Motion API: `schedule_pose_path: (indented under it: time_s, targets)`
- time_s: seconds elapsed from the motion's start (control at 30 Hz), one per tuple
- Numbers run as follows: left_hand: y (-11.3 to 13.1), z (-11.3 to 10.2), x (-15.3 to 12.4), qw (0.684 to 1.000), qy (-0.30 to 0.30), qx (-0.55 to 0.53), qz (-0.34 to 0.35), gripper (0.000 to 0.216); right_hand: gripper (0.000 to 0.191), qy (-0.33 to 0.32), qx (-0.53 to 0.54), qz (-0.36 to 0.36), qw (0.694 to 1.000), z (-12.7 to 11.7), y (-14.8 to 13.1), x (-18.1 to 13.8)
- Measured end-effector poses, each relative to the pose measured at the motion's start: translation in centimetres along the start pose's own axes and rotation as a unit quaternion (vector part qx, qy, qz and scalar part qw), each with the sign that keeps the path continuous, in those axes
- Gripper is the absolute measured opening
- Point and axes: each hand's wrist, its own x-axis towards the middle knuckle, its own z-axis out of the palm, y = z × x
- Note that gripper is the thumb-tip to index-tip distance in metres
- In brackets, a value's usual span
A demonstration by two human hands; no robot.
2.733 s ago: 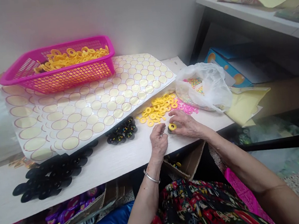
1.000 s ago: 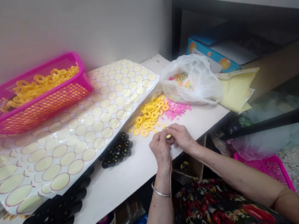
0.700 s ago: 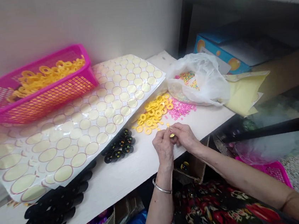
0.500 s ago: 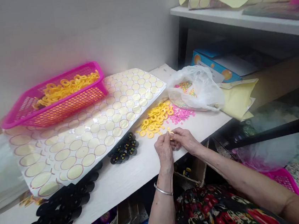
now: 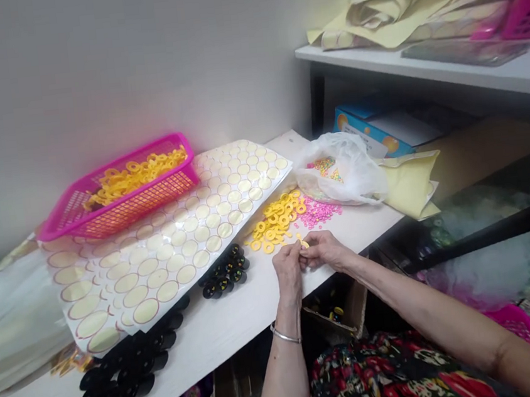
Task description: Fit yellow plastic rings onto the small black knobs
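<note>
My left hand (image 5: 288, 270) and my right hand (image 5: 323, 249) meet over the front edge of the white table (image 5: 222, 329). Both pinch one small piece with a yellow ring (image 5: 304, 244) between their fingertips. Just beyond them lies a heap of loose yellow rings (image 5: 277, 221), with small pink beads (image 5: 317, 210) to its right. A cluster of small black discs with coloured dots (image 5: 225, 273) sits to the left of my hands.
Sheets of round stickers (image 5: 166, 247) cover the table's middle, under a pink basket of yellow rings (image 5: 122, 188). Black discs (image 5: 122, 371) lie at the front left. A plastic bag of coloured beads (image 5: 342, 168), yellow paper (image 5: 410, 186) and a shelf (image 5: 431, 67) are on the right. An open carton (image 5: 336, 308) sits below the table edge.
The piece with the yellow ring lay on the table under my right hand; now both hands hold it raised between the fingertips. The camera has tilted upward, showing more of the shelf.
</note>
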Motion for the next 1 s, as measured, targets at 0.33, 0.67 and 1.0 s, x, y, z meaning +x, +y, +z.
schedule_pose_path:
  time_s: [0.33, 0.67, 1.0]
  targets:
    - [-0.3, -1.1, -2.6, 0.968, -0.075, 0.154, 0.182, 0.037, 0.034, 0.073, 0.033, -0.077, 0.994, 1.1, 1.3, -2.5]
    - [2.1, -1.2, -6.6, 0.945, -0.105, 0.173, 0.256, 0.034, 0.043, -0.071, 0.143, 0.016, 0.987, -1.2, 1.5, -4.9]
    - [1.8, -0.6, -7.4, 0.891, -0.167, 0.258, 0.336, 0.045, 0.044, -0.243, 0.089, 0.042, 0.965, -2.8, 1.5, -5.3]
